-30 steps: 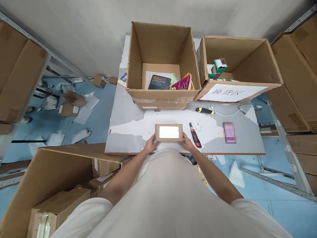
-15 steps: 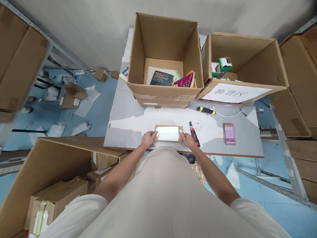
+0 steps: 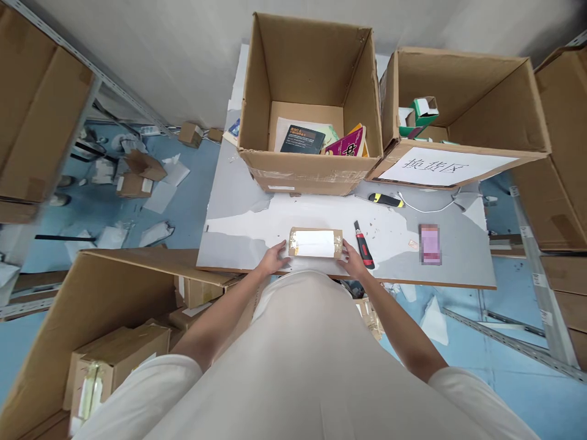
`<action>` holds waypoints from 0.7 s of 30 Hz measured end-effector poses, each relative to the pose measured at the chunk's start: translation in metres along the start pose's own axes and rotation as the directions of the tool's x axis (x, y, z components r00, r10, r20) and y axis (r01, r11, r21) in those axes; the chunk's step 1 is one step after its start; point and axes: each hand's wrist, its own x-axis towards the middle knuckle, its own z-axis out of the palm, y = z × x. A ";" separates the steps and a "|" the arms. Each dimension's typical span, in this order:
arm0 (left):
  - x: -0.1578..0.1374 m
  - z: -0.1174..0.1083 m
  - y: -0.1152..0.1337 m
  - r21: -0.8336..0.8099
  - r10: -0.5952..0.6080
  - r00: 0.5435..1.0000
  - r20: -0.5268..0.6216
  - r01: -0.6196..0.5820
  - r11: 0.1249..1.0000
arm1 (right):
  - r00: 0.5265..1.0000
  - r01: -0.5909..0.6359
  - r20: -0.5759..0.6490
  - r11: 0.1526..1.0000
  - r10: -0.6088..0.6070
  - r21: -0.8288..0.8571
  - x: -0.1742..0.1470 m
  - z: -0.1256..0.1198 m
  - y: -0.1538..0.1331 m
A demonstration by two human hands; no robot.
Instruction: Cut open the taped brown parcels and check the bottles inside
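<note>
A small cardboard parcel [image 3: 315, 243] with a white label and taped ends lies on the table close to my body. My left hand [image 3: 274, 258] is just off its left end, thumb and fingers apart, holding nothing. At the parcel's right end, my right hand [image 3: 352, 259] has its fingers and thumb spread by the corner; whether they still touch it I cannot tell. A red and black utility knife [image 3: 364, 245] lies right beside my right hand.
Behind the parcel stands an open carton [image 3: 312, 174] with several books. To its right is another carton [image 3: 458, 166] bearing a handwritten sheet. A yellow and black cutter [image 3: 386, 200] and a blurred pink item [image 3: 430, 244] lie on the table [image 3: 238, 241]. A large box [image 3: 114, 287] of parcels stands left.
Both hands have loosened from the parcel's ends, where they gripped it before. My left hand has moved slightly away, and the fingers have spread. The view has shifted a little.
</note>
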 end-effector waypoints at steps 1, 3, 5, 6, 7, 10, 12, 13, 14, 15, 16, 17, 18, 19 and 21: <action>-0.001 0.004 -0.001 -0.033 0.022 1.000 0.019 -0.022 0.999 | 1.000 0.013 0.012 0.999 -0.013 0.032 0.000 0.003 -0.001; -0.001 0.011 0.000 -0.097 0.061 0.998 0.035 -0.057 0.994 | 0.999 0.019 0.027 0.995 -0.022 0.101 0.001 0.008 -0.004; -0.002 0.015 0.002 -0.126 0.072 0.997 0.029 -0.068 0.990 | 0.999 0.011 0.034 0.990 -0.016 0.141 0.002 0.008 -0.008; -0.003 0.015 0.003 -0.122 0.069 0.997 0.021 -0.066 0.990 | 0.999 0.009 0.039 0.990 -0.015 0.139 0.002 0.007 -0.010; -0.003 0.014 0.005 -0.102 0.065 0.998 0.011 -0.063 0.993 | 0.999 0.012 0.046 0.993 -0.017 0.120 0.002 0.005 -0.012; -0.004 0.007 0.010 0.038 0.058 0.998 -0.040 -0.057 0.998 | 0.997 0.027 0.068 0.999 -0.024 -0.043 0.002 -0.004 -0.017; -0.002 0.003 0.013 0.121 0.052 0.996 -0.070 -0.043 0.992 | 0.998 0.024 0.063 0.985 -0.014 -0.170 0.003 -0.009 -0.020; 0.000 0.002 0.015 0.147 0.046 0.995 -0.084 -0.033 0.989 | 0.998 0.019 0.055 0.977 -0.007 -0.212 0.005 -0.009 -0.021; 0.003 0.002 0.016 0.163 0.039 0.995 -0.095 -0.023 0.986 | 0.999 0.009 0.043 0.971 0.002 -0.237 0.007 -0.009 -0.022; 0.005 0.003 0.017 0.173 0.034 0.994 -0.103 -0.016 0.985 | 1.000 -0.004 0.028 0.968 0.011 -0.249 0.009 -0.008 -0.023; 0.008 0.004 0.018 0.185 0.030 0.994 -0.110 -0.009 0.983 | 1.000 -0.016 0.016 0.968 0.021 -0.252 0.011 -0.007 -0.023; 0.010 0.005 0.018 0.194 0.026 0.993 -0.115 -0.003 0.981 | 1.000 -0.028 0.005 0.967 0.030 -0.253 0.014 -0.005 -0.022; 0.012 0.006 0.018 0.199 0.022 0.993 -0.118 0.002 0.980 | 0.999 -0.038 -0.005 0.967 0.038 -0.251 0.016 -0.004 -0.021; 0.014 0.008 0.018 0.200 0.017 0.993 -0.118 0.007 0.980 | 0.999 -0.047 -0.013 0.969 0.045 -0.244 0.017 -0.003 -0.019; 0.015 0.009 0.016 0.195 0.008 0.993 -0.114 0.015 0.981 | 0.998 -0.058 -0.021 0.974 0.055 -0.217 0.019 -0.001 -0.014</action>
